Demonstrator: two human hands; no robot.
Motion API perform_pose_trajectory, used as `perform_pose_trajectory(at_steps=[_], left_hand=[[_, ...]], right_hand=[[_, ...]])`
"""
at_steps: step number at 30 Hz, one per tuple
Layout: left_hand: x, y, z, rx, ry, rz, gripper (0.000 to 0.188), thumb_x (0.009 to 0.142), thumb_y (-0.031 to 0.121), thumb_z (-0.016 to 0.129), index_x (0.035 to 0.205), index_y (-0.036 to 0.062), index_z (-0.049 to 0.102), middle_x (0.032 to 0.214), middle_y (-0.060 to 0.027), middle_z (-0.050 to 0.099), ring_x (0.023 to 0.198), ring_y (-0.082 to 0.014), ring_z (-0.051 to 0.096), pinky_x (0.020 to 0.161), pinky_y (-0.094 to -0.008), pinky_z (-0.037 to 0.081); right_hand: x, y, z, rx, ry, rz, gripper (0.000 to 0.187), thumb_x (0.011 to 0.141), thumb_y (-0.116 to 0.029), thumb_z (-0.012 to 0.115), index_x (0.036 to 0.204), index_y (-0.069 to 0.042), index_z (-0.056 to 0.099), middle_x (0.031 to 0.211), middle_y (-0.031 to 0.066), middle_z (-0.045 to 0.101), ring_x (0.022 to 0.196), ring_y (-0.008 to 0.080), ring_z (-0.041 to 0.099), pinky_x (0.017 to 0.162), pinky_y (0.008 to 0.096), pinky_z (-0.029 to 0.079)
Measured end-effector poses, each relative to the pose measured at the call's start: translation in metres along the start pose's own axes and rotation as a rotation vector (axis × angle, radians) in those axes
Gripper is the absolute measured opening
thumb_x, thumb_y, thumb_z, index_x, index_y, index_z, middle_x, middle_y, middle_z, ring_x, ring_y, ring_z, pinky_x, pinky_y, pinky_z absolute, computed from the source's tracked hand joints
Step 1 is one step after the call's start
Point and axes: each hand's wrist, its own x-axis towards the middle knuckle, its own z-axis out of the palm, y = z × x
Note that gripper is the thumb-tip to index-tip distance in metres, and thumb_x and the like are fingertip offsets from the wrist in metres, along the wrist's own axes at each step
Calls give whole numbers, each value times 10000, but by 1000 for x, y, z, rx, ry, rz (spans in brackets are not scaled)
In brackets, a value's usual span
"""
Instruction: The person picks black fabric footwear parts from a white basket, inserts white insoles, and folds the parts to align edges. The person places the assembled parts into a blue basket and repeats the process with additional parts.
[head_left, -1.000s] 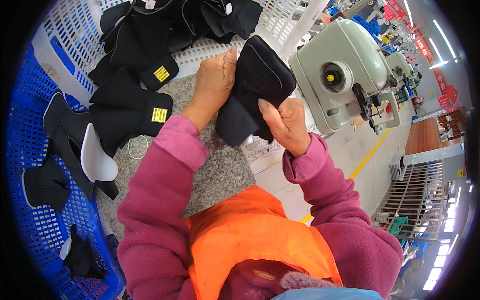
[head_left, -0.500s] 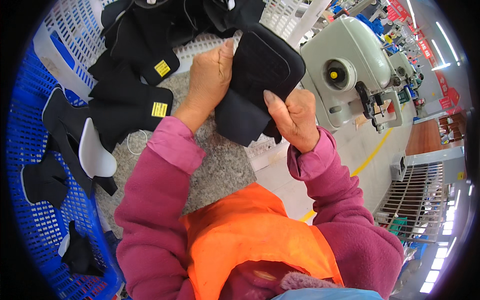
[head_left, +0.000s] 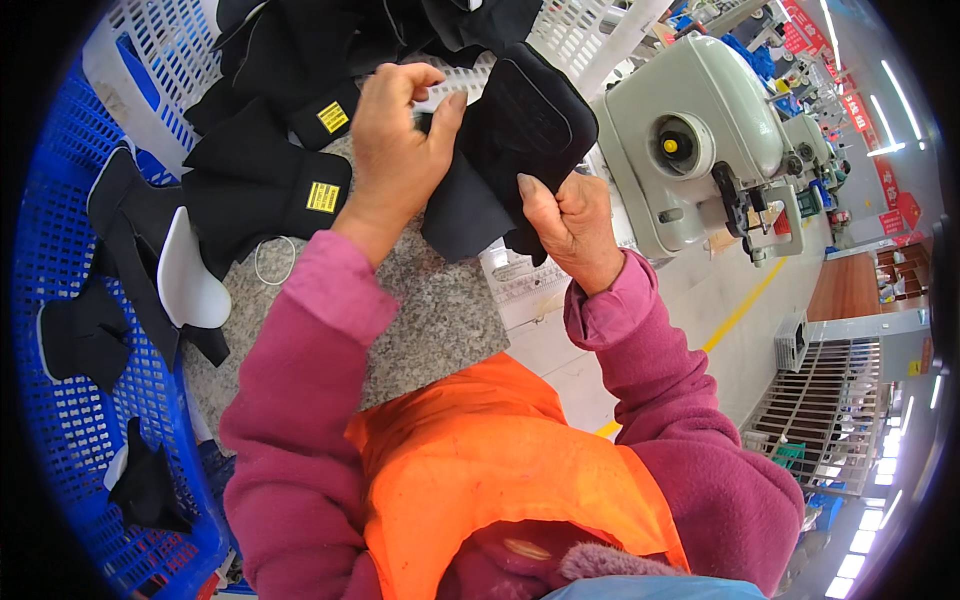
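Observation:
My right hand (head_left: 572, 222) grips the lower right edge of a black padded fabric piece (head_left: 525, 125), thumb on top. The piece has a rounded upper panel with a stitched outline, and a smoother dark flap (head_left: 462, 212) hangs at its lower left. My left hand (head_left: 402, 145) is beside the piece's left edge, thumb and index finger apart, holding nothing that I can see. Left of that hand, black fabric pieces with yellow labels (head_left: 323, 197) lie on a speckled grey stone top (head_left: 425, 305). A white curved plate (head_left: 190, 280) rests among them.
A pale green sewing machine (head_left: 700, 140) stands to the right. At the left is a blue plastic basket (head_left: 190, 470) with black pieces in it. A white perforated basket (head_left: 165, 60) holds more black fabric at the back. A white cord loop (head_left: 275, 262) lies on the stone.
My left hand has come off the black fabric piece, its fist opening. The piece has shifted slightly left and is now in my right hand alone.

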Motion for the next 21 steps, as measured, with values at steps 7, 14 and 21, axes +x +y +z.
perform_pose_trajectory(at_steps=[7,14,21], left_hand=[[-19,29,-40,-202,-479,368,423,667,107,792,1042,47,607,1044,-115,616,980,-317,604,877,-409,483],[-30,34,-30,-178,-541,330,455,580,-33,738,1012,21,609,1050,-122,607,988,-324,609,875,-387,506],[-29,36,-27,-59,-482,453,282,632,-41,664,904,3,605,921,-117,594,913,-315,615,806,-381,515]], right_hand=[[-1,0,-1,80,-64,88,278,911,-170,619,706,14,579,531,130,511,440,214,496,453,344,396],[1,-3,-7,97,-101,77,309,939,-182,592,701,15,583,517,104,466,455,154,445,452,316,372],[2,-3,-8,130,-142,97,316,949,-186,593,698,3,573,514,66,449,474,110,416,450,308,356]])
